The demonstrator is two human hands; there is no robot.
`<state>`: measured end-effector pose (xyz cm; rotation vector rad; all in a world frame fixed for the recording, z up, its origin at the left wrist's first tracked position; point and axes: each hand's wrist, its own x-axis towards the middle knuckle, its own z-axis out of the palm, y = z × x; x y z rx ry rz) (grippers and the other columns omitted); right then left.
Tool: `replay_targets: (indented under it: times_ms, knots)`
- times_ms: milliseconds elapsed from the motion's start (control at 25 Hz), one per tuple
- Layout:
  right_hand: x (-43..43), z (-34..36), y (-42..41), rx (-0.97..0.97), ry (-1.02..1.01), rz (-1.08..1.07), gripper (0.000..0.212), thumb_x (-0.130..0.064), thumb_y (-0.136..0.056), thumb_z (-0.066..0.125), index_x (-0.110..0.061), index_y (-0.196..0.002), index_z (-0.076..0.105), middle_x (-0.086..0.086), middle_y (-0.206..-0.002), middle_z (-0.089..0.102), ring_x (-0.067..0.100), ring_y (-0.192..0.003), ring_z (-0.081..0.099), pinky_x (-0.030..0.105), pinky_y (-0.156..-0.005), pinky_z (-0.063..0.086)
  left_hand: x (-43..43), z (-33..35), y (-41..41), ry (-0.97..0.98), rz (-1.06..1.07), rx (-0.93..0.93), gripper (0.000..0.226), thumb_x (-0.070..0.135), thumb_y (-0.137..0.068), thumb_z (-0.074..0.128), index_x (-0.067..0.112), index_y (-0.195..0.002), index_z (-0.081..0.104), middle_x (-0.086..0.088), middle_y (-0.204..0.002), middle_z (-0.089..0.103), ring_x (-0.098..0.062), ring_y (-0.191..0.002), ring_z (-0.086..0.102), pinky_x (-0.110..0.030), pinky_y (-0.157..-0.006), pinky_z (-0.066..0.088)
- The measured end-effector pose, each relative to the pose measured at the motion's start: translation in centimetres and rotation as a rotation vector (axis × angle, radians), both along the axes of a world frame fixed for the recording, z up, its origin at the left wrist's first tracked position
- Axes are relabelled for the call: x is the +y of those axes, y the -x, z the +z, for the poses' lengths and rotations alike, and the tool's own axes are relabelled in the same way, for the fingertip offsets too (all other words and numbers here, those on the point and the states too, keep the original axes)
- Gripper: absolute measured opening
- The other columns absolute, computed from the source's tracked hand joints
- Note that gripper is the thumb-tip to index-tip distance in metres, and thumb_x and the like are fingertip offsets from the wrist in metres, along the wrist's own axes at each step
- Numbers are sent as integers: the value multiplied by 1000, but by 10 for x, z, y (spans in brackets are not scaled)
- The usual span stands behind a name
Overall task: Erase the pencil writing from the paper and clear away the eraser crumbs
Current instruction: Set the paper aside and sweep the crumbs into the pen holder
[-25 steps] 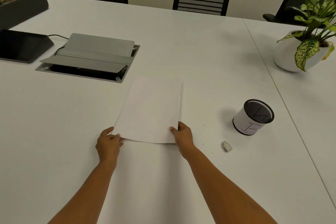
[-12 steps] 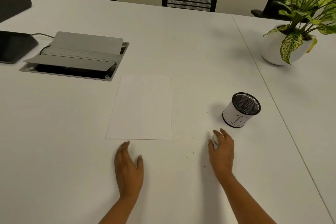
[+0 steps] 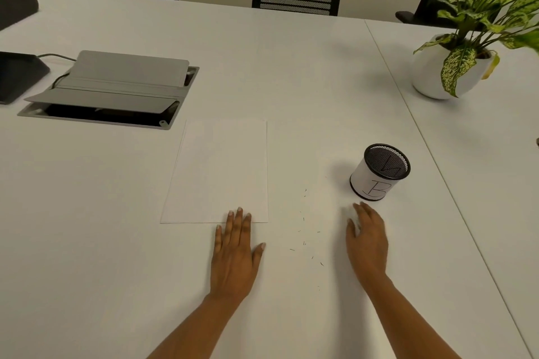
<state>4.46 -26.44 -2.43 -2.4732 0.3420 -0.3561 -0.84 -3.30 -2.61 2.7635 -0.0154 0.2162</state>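
Head: left hand (image 3: 233,253) flat, fingertips overlapping paper (image 3: 218,169).

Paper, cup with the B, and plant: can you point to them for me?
paper (image 3: 218,172), head view, middle of the sheet
cup (image 3: 364,176), head view, white side beside the B
plant (image 3: 428,76), head view, front of its white pot

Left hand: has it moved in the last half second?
Yes: the left hand has gone forward and rightward, fingertips now on the near edge of the paper.
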Motion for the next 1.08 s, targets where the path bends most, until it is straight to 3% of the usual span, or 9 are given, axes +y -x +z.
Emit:
replay_targets:
  times_ms: [160,280,400,560,680,800,880,1000,1080]
  knots:
    - [24,-3,-26,90,-32,366,41,-16,-94,44,-13,-135,39,4,-147,34,17,-136,30,22,-106,20,0,-3,-2,-57,22,76,80,54,-90,-6,4,-137,36,-14,-145,34,-32,-134,31,-32,-110,-6]
    - [28,-3,-61,216,-10,434,55,-31,-96,40,-12,-143,18,4,-155,13,15,-142,10,29,-113,14,1,-4,-2,-71,38,118,77,52,-91,-4,5,-136,38,-13,-144,36,-31,-133,34,-31,-109,-4]
    - [32,-5,-78,322,171,529,58,-36,-98,30,-10,-143,7,7,-156,2,17,-143,0,34,-116,2,1,-3,-3,-92,41,136,75,50,-92,-2,6,-136,39,-13,-144,36,-30,-133,34,-33,-109,-3]
    - [35,-11,-36,253,313,819,54,-35,-98,24,-16,-143,2,-3,-151,-10,11,-142,-5,23,-113,-9,-1,-3,-4,-109,33,154,75,50,-92,-3,6,-136,39,-13,-144,36,-30,-134,32,-33,-109,-2]
    - [32,-9,11,296,100,1050,48,-39,-97,24,-23,-142,19,-14,-150,9,-3,-139,3,11,-110,-10,0,-4,-4,-122,33,147,77,51,-90,-7,7,-138,35,-12,-147,31,-29,-137,26,-34,-110,-4]
    - [26,10,11,364,-435,923,32,-38,-94,38,-33,-122,52,-20,-132,47,-9,-126,36,13,-113,16,0,1,-4,-148,31,169,74,47,-93,-4,5,-136,39,-13,-144,37,-30,-134,32,-36,-110,-2]
    - [23,15,-18,240,-524,678,30,-32,-92,43,-28,-119,55,-13,-130,51,-1,-126,42,23,-113,25,-1,3,-4,-160,13,167,72,45,-94,-3,5,-135,40,-13,-143,39,-31,-133,34,-38,-110,-1]
    - [24,13,-57,282,-229,489,45,-31,-97,37,-15,-138,31,-1,-150,26,11,-140,19,27,-114,12,0,2,-4,-166,8,147,70,43,-95,-3,6,-136,39,-12,-143,39,-31,-133,33,-39,-110,-2]
    - [28,1,-63,359,52,524,54,-34,-98,31,-11,-143,12,5,-155,6,14,-143,3,31,-115,2,0,3,-4,-166,8,147,70,43,-95,-2,6,-136,40,-12,-142,40,-31,-132,35,-38,-110,-1]
